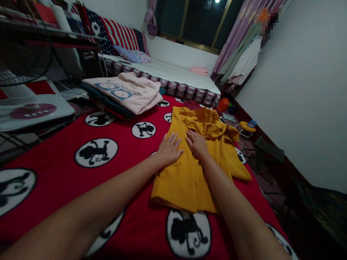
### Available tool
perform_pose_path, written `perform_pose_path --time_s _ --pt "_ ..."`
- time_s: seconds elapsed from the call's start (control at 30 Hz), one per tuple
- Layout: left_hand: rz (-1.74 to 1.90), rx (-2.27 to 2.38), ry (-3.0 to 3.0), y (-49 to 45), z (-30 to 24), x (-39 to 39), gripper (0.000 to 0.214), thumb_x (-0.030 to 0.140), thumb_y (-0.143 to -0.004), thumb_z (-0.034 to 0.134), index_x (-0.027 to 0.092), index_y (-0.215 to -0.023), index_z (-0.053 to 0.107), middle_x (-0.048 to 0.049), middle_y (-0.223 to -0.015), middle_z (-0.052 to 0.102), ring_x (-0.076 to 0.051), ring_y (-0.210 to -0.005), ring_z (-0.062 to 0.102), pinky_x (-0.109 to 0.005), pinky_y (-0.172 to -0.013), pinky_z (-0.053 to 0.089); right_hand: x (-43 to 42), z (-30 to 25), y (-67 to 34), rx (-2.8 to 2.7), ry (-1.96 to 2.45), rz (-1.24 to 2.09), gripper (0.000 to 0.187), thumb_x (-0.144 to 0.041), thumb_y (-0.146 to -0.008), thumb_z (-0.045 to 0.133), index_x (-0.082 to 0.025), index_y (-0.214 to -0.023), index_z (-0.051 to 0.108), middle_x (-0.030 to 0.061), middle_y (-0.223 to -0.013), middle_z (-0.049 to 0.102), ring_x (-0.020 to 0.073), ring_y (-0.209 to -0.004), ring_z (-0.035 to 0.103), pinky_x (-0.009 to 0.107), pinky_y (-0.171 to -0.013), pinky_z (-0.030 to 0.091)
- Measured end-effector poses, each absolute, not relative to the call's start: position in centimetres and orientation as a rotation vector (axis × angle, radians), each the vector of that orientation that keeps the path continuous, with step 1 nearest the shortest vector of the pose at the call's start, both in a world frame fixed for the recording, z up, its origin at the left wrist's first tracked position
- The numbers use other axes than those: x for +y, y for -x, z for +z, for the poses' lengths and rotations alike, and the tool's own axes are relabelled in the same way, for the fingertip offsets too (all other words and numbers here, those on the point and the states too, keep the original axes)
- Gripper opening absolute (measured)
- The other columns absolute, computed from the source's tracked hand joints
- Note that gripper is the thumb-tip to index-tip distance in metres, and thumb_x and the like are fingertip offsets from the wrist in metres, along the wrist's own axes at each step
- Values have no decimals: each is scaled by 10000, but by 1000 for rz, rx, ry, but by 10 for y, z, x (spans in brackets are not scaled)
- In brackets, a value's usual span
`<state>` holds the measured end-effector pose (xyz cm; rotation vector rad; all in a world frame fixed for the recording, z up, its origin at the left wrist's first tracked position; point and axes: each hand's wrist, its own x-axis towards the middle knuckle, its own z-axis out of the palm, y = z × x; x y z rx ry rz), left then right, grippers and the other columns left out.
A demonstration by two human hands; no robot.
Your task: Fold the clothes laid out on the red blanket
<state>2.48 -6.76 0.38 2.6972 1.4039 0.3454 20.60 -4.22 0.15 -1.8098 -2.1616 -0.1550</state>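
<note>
A mustard-yellow hooded garment [184, 180] lies on a red blanket [124, 159] patterned with black monkey figures in white circles. Its left side looks folded over in a straight edge, while a sleeve sticks out at the right. My left hand [170, 148] rests flat on the garment's left part, fingers spread. Just below the bunched hood, my right hand [197, 144] lies palm down on the cloth, its fingers stretched forward. Neither hand grips the fabric.
A stack of folded clothes with a pale pink printed shirt [130, 90] on top sits at the far left of the blanket. A fan base [35, 104] stands at left. Behind is a white-topped bed [173, 76]. Stools [269, 148] stand along the right wall.
</note>
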Motion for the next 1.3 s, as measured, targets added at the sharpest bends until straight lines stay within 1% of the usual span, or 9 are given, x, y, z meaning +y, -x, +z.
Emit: perform_pose_path --time_s 0.23,0.33,0.4,0.5,0.6,0.87,1.0,1.13,1.3 --pt "364 1062 -2776 -42 9 -115 695 497 -922 389 19 -1426 351 -219 -1533 244 -309 -1441 164 -437 -1167 163 -36 -6 -213 -2072 1692 -77 357 -260 -930 416 -219 -1243 583 52 -1384 535 205 -1269 480 413 -1074 317" --pt "380 1035 -2737 -51 19 -99 536 461 -921 406 67 -1249 563 -201 -1410 465 -301 -1332 402 -420 -1104 314 -33 -11 -219 -1927 1516 8 285 -229 -885 455 -199 -1083 657 78 -1253 632 198 -1165 565 371 -1016 400" --pt "454 1139 -2678 -56 23 -82 428 387 -944 378 110 -1158 625 -174 -1340 538 -275 -1240 506 -396 -1049 388 -32 -12 -222 -1755 1403 10 246 -204 -849 468 -178 -980 674 103 -1142 669 196 -1080 605 347 -965 449" --pt "607 1328 -2632 -61 15 -63 449 340 -938 415 122 -1315 524 -181 -1465 400 -297 -1349 383 -441 -1106 315 -36 -10 -227 -1485 1328 -116 243 -155 -811 445 -160 -922 662 117 -1034 652 195 -1010 602 342 -918 477" --pt "627 1341 -2664 -63 -1 -57 509 378 -928 449 161 -1388 460 -168 -1531 287 -317 -1421 236 -493 -1148 214 -42 -4 -235 -1290 1350 -257 291 -117 -785 415 -164 -959 643 116 -1063 605 201 -1046 563 347 -917 467" --pt "621 1337 -2634 -63 -5 -59 499 380 -922 459 186 -1381 486 -156 -1532 289 -306 -1418 252 -480 -1159 196 -21 46 -320 -1168 1920 -577 411 -50 -756 391 -169 -1069 630 119 -1214 553 231 -1159 471 377 -1009 371" --pt "647 1332 -2619 -63 -5 -58 498 386 -915 469 195 -1374 496 -151 -1530 298 -303 -1418 253 -479 -1159 192 -17 64 -358 -1235 2480 -501 457 -139 -771 558 -213 -1221 590 144 -1376 425 318 -1239 402 439 -935 426" --pt "640 1331 -2602 -62 -5 -60 495 389 -915 458 202 -1372 498 -141 -1530 304 -294 -1416 260 -480 -1155 205 -27 72 -373 -1238 2586 -419 239 -174 -797 575 -167 -993 711 187 -1127 580 319 -1064 576 430 -833 491" --pt "659 1318 -2580 -62 -3 -60 503 383 -910 467 196 -1376 491 -156 -1534 288 -297 -1421 246 -476 -1159 196 -31 106 -396 -1048 2489 -479 271 -201 -832 508 -150 -1003 712 192 -984 641 351 -1031 616 521 -852 459"
